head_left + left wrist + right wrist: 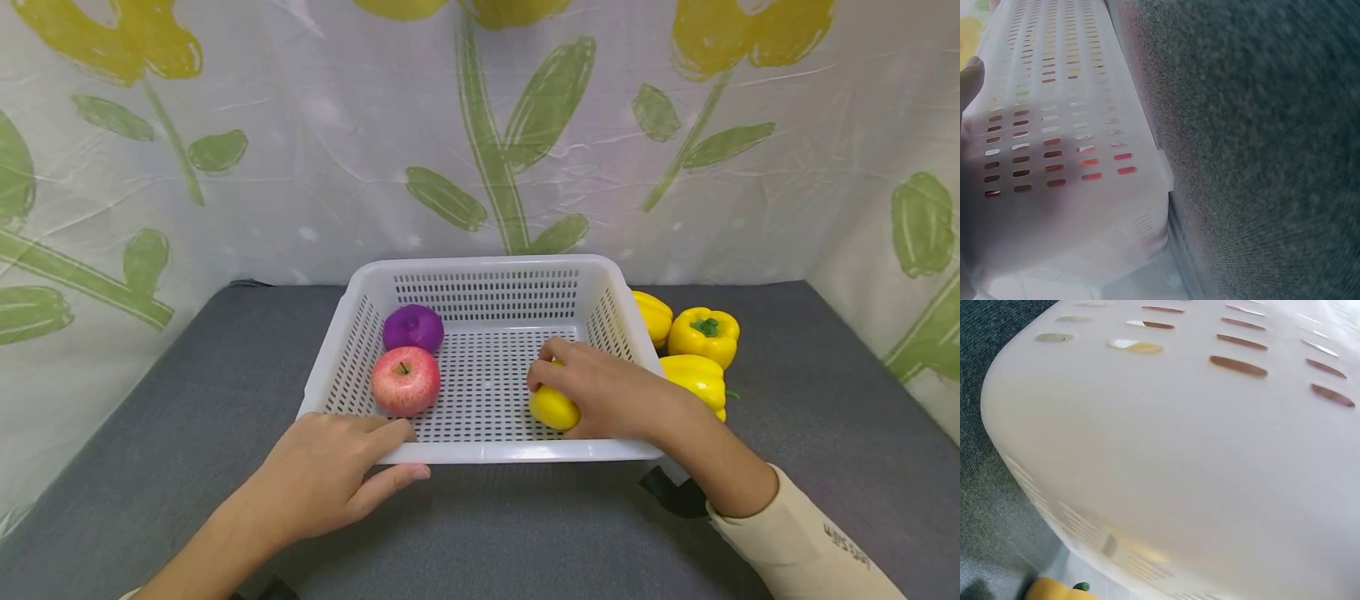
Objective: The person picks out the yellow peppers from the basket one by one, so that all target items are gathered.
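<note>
A white perforated plastic basket (pixel 480 452) stands on the grey cloth in the head view. Over its front rim, towards the left corner, my left hand (pixel 337 467) grips with fingers inside and thumb outside. My right hand (pixel 600 387) reaches into the basket's right side, its fingers curled round a yellow lemon (pixel 553 407) low near the front wall. Inside at the left lie a red apple (pixel 406 381) and, behind it, a round purple fruit or vegetable (pixel 413 328). The left wrist view shows the basket's outer wall (pixel 1054 219) and a thumb (pixel 970 80).
Yellow bell peppers (pixel 703 336) sit on the cloth against the basket's right side; part of one pepper (pixel 1057 590) appears in the right wrist view. Grey cloth (pixel 480 533) covers the table. A flower-printed curtain (pixel 337 167) hangs behind.
</note>
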{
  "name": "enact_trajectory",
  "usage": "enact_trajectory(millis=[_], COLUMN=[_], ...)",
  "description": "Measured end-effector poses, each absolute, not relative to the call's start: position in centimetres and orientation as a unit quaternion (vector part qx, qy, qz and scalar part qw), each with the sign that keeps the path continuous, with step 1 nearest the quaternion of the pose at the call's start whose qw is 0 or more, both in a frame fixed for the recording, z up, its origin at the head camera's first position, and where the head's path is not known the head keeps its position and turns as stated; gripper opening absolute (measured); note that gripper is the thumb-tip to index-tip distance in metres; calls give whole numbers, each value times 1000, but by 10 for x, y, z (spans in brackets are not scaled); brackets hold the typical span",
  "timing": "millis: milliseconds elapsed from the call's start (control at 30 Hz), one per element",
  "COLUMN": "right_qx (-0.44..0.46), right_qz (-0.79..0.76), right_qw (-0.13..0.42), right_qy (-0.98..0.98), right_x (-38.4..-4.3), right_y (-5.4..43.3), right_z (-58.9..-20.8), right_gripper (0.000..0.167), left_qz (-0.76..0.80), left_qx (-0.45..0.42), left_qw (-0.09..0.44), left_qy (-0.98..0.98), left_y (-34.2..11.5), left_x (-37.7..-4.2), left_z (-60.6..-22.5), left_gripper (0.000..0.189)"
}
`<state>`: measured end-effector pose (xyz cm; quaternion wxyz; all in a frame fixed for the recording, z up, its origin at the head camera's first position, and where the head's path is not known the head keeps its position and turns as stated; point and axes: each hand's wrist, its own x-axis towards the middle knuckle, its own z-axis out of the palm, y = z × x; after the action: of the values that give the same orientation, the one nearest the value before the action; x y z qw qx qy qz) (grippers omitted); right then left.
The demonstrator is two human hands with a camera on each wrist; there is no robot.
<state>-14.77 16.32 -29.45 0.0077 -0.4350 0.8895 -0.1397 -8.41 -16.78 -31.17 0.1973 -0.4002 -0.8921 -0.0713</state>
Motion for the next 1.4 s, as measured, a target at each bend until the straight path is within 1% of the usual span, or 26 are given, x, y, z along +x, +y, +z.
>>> enact_trajectory(millis=[133,333,600,767,967,1233,1400], right_qx=[-425,-438,-416,-423,-431,-428,-423], right_qz=[-144,-140,-145,-152,-166,-177,-195], right_qw=[17,14,27,12,-14,-10,-4], right_qy=[893,888,897,893,887,886,885], right_x=[-147,-148,-151,-151,-151,-151,-149], right_y=[162,161,162,163,164,166,167], right_z=[-294,-294,-294,-292,-289,-287,-282], right_gripper=[43,40,48,44,44,44,47], left_qz=[-71,-71,-73,-74,-74,-75,-75], left_qx=[-400,-399,-402,-397,-397,-398,-398], left_qw=[193,192,193,184,188,194,195], left_qy=[-893,-894,-892,-896,-895,-894,-893], left_y=[-168,-168,-168,-168,-168,-168,-168], left_x=[-84,-85,-85,-84,-85,-86,-86], left_z=[-312,-311,-312,-311,-311,-312,-312], left_gripper=[38,38,39,36,36,38,38])
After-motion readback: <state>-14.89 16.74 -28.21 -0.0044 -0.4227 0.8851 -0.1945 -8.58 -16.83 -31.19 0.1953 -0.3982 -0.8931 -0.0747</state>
